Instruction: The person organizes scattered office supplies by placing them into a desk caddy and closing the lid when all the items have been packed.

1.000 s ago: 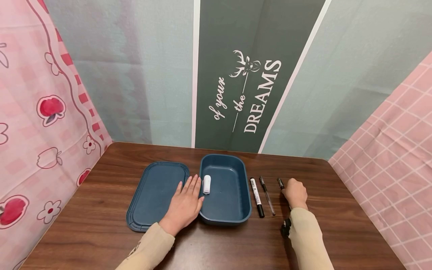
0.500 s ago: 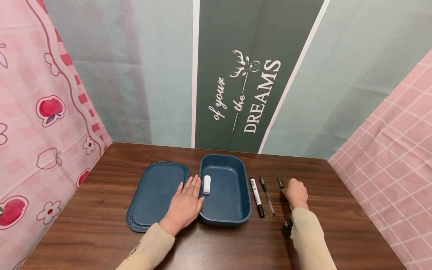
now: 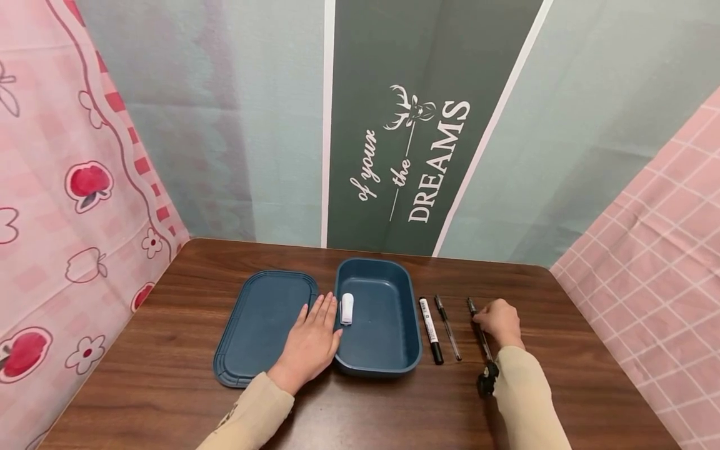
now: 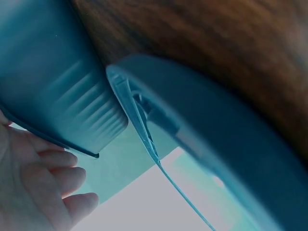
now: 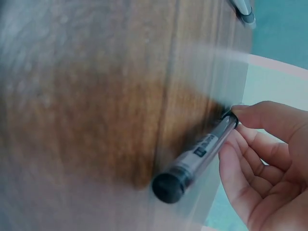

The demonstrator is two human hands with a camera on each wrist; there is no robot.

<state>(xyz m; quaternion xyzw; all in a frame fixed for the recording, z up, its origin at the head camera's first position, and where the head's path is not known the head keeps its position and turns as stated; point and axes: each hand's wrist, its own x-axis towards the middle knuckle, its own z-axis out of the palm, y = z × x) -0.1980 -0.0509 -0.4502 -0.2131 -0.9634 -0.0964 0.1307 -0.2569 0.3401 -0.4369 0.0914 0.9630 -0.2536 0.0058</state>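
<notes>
We saw that the right hand (image 3: 499, 322) had shifted slightly right, baring more of the pen (image 3: 484, 342) it pinched, toward the far end. That pen, rightmost of the row, was in hand but well apart from the box (image 3: 379, 337), so we judged the grasp made, the carrying not begun. The left hand (image 3: 309, 344) lay with fingers extended at the box's left rim, beside the lid (image 3: 267, 325). The marker (image 3: 431, 331), second pen (image 3: 449, 328) and raised right wall stood between; open floor showed right of the white object (image 3: 347, 309).

Wooden table (image 3: 371, 412); on it lid (image 3: 264, 328), box (image 3: 382, 319), marker (image 3: 431, 331), pen (image 3: 449, 328)
</notes>
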